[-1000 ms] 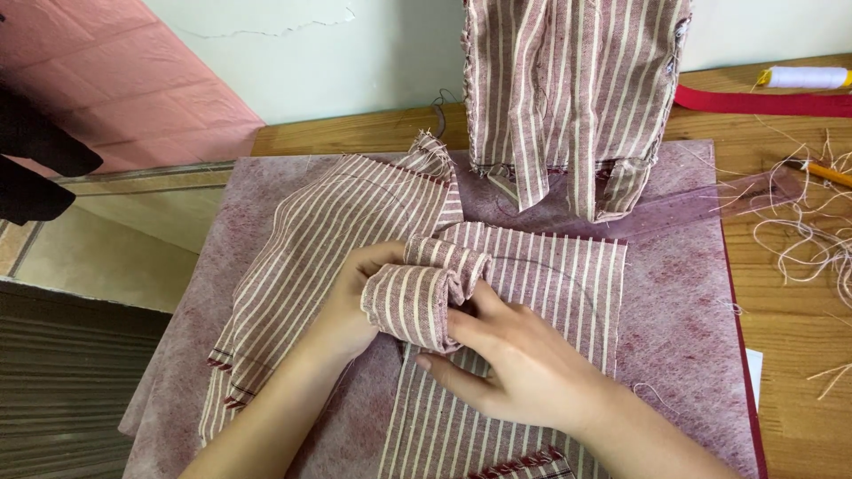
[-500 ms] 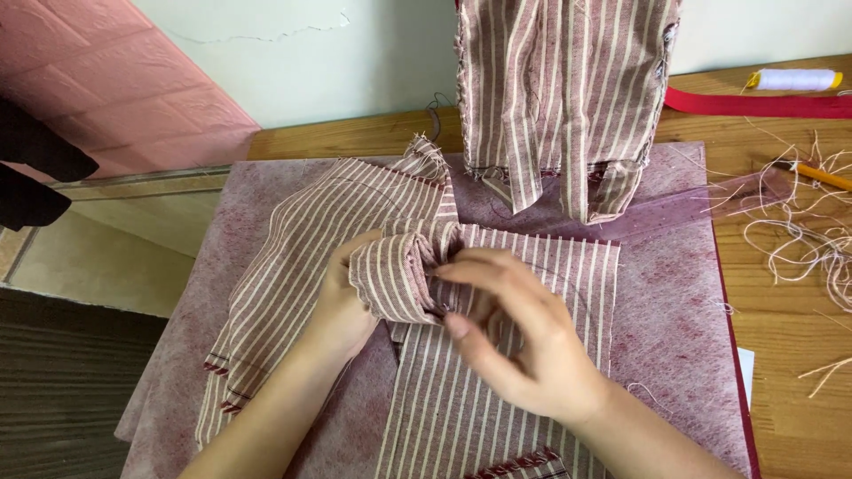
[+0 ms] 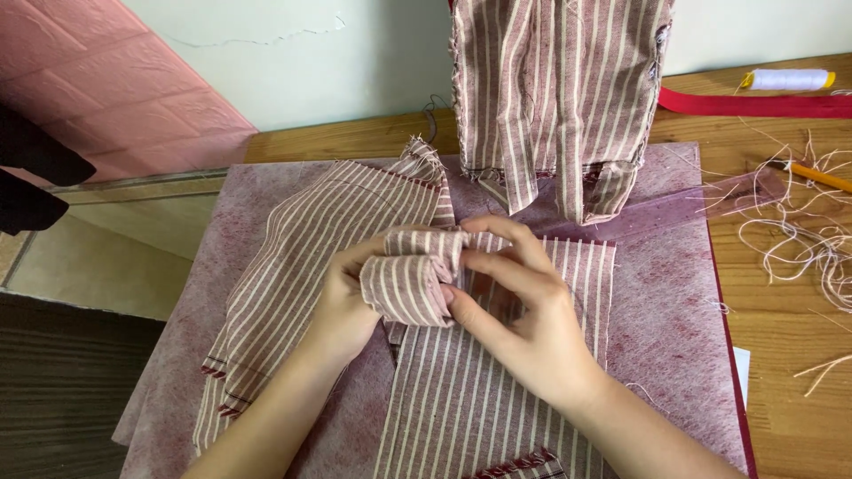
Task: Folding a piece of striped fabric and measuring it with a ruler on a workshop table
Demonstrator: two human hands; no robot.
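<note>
1. Hands first: your left hand and your right hand meet at the middle of the desk, both closed on the same rolled piece of striped fabric.
2. Your left hand grips the roll from its left side, with the fingers curled around it; your right hand pinches its right end between thumb and fingers.
3. The roll is held just above a flat striped panel, which lies on a mottled pink mat.
4. To the left of your hands, another striped piece spreads over the mat, partly folded.
5. Behind your hands, a striped garment hangs down and its lower edge touches the mat.
6. On the right side of the desk you see loose threads, a white thread spool, a red strip and an orange pencil, well apart from your hands.
</note>
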